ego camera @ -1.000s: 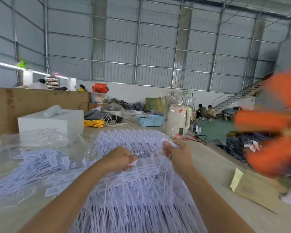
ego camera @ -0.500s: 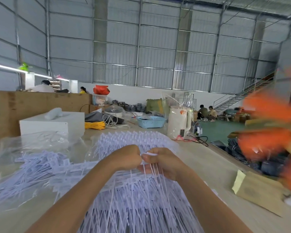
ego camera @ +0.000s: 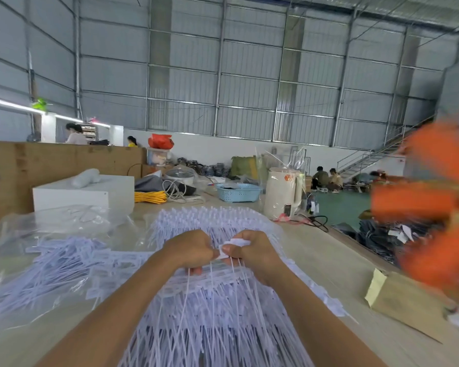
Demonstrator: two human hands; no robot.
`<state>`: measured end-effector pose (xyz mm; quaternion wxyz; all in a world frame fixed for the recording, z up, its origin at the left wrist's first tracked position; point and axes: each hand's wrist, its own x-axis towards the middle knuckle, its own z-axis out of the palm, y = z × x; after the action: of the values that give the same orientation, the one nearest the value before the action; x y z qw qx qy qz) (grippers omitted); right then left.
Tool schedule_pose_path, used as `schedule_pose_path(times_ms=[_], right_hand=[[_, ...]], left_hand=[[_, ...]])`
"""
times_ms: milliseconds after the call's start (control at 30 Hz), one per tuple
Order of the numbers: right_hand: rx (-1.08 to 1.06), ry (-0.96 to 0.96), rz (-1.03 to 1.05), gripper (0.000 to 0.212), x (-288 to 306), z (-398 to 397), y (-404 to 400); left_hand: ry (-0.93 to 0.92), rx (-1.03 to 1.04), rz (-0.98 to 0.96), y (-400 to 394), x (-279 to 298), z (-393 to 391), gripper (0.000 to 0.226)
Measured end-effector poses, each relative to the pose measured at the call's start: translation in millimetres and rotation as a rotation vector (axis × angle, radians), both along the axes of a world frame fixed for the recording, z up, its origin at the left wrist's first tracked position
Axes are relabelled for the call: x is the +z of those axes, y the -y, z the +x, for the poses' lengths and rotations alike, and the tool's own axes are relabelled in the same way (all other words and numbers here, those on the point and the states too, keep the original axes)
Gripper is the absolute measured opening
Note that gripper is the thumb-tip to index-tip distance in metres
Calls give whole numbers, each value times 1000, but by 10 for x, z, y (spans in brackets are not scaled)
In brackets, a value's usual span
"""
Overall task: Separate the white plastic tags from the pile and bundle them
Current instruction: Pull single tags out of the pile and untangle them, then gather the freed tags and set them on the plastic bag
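Both hands meet above the pile (ego camera: 217,321) of thin white plastic tags spread on the pale wooden surface (ego camera: 326,263). The left hand (ego camera: 190,250) and right hand (ego camera: 252,250) each have a curled grip, pinching the flat heads of a few tags (ego camera: 232,247). Their stiff, string-like tails hang toward the viewer, long axis running near to far.

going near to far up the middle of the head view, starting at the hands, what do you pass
left hand and right hand pinching a few white plastic tags → far edge of the white tag pile → light blue plastic basket → green sack by the white wall
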<state>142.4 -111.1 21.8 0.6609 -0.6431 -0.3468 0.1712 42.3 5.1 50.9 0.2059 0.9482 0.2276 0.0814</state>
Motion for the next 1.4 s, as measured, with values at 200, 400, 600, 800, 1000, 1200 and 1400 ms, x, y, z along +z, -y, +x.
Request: schedule_pose_path(times_ms=[200, 400, 600, 800, 1000, 1200, 1400], right_hand=[[132, -54, -135, 32, 29, 28, 16], [9, 46, -126, 17, -53, 54, -27], [-116, 103, -90, 25, -88, 42, -114], [-110, 246, -44, 27, -63, 19, -104], [-294, 136, 76, 27, -138, 185, 29], [-200, -454, 283, 6, -58, 437, 316], [-114, -532, 341, 6, 129, 443, 356]], left_hand=[[148, -100, 49, -64, -83, -8, 17], [164, -73, -3, -82, -137, 25, 24], [117, 69, 90, -88, -154, 29, 42], [280, 10, -356, -150, -142, 22, 45], [240, -83, -546, -207, -125, -95, 45], [95, 60, -30, -251, -132, -171, 44], [16, 185, 553, -72, 91, -145, 38]])
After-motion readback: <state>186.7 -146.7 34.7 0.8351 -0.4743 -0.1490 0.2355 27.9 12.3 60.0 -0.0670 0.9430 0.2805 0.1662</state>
